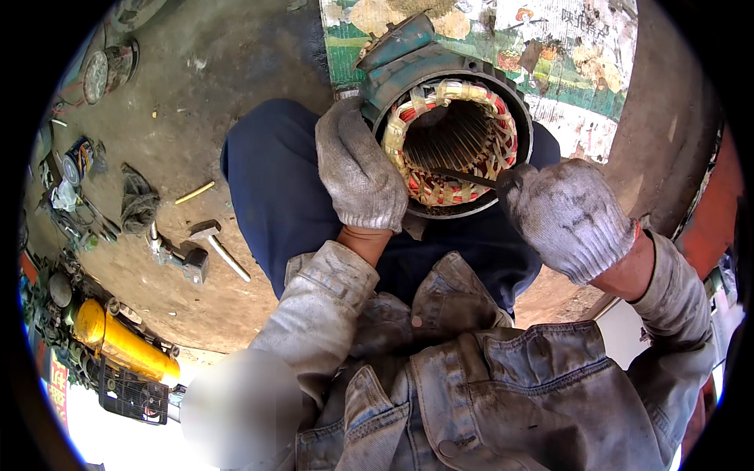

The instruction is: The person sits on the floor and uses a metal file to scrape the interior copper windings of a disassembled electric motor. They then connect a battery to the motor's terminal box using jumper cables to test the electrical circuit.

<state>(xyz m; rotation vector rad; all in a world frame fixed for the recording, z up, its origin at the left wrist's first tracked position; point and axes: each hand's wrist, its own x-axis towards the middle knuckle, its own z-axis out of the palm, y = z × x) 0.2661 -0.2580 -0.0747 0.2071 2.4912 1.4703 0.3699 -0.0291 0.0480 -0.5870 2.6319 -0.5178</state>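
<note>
A green electric motor housing (440,64) stands between my knees with its open end facing up. Inside it sits a stator winding (506,118), its coil ends wrapped in pale tape with red and yellow strands. Dark slots (452,145) line the bore. My left hand (357,165), in a grey knit glove, grips the housing's left side; its fingertips are partly hidden. My right hand (565,212), in a similar soiled glove, is closed around a thin dark flat bar (465,177). The bar crosses the near side of the winding and its tip reaches into the bore.
A printed cardboard sheet (581,71) lies beyond the housing. On the floor to the left are a hammer (224,247), a second hammer (192,265), a yellow stick (195,192), a dark rag (138,200) and a can (77,162). A yellow cylinder (129,345) lies farther left.
</note>
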